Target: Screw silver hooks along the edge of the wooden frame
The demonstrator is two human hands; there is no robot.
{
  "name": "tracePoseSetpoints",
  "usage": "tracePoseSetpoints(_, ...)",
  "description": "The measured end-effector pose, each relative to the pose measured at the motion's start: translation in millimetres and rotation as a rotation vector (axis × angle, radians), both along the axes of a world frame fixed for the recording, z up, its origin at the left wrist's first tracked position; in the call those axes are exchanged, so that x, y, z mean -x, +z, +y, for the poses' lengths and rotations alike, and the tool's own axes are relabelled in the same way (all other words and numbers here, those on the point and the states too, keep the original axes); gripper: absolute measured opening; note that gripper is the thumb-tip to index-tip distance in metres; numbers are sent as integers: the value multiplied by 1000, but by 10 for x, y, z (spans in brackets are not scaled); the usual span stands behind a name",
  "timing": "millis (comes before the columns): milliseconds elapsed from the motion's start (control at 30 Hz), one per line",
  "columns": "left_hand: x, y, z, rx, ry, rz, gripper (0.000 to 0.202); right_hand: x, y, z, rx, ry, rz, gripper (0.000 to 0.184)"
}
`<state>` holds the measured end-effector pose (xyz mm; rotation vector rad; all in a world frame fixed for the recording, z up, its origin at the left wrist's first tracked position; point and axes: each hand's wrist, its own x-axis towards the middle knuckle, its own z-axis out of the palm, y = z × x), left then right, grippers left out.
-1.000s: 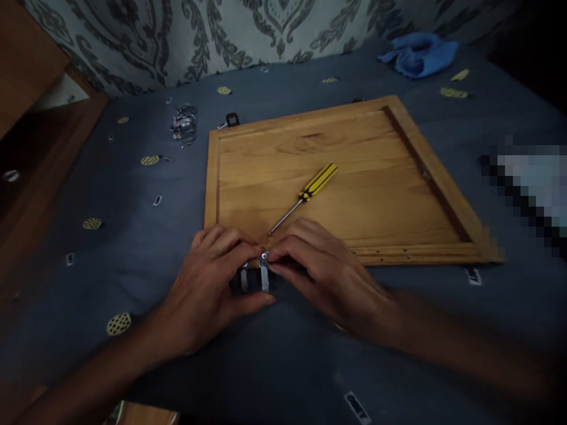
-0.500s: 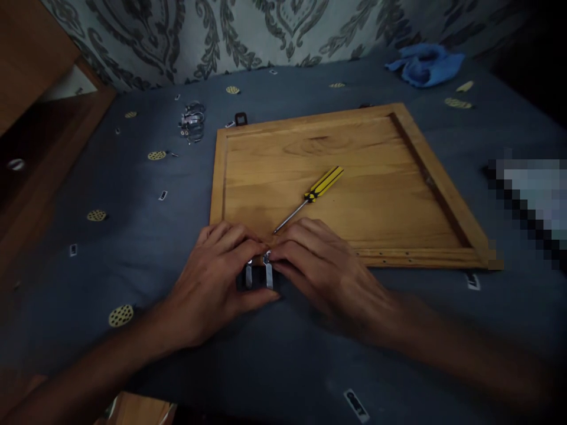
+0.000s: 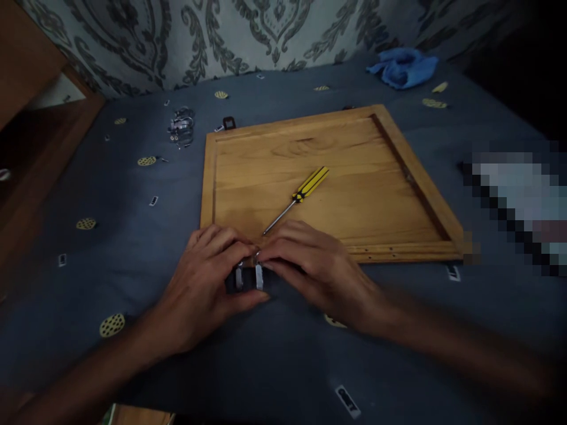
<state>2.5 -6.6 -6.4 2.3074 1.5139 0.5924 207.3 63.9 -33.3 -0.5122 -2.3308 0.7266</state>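
Note:
A framed wooden panel [image 3: 305,156] lies on the blue patterned cloth. At its near left edge is a small metal fitting [image 3: 259,277] with two shiny legs pointing toward me. My left hand [image 3: 199,289] grips this fitting, its fingers over the panel's edge and the thumb stretched under the legs. Close beside it, my right hand [image 3: 314,268] pinches at the top of the right leg. Whatever lies between those fingertips is too small to make out. A screwdriver [image 3: 305,190] with a yellow and black handle rests on the panel, its tip near my right fingers.
Several metal parts [image 3: 181,125] lie in a pile at the back left, near a dark square piece [image 3: 228,123] by the panel's far edge. A crumpled blue cloth [image 3: 405,68] sits at the back right. A wooden cabinet [image 3: 39,153] stands on the left.
The view has shifted slightly, so everything appears a little further left. Both hands stay at the fitting, with the right fingertips still pinching at its right leg.

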Motion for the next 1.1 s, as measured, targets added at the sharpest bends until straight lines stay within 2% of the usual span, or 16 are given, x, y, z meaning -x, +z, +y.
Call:
tracePoseSetpoints(200,2,8,-1,4,-18,3,39,-25,6,13,177,-23,98,9)
tracePoseSetpoints(833,-10,-8,-17,34,11,-7,31,40,-14,-8,256,-28,173,14)
tracePoseSetpoints(1100,-10,-8,-21,13,12,-6,36,28,43,-22,470,-88,138,15)
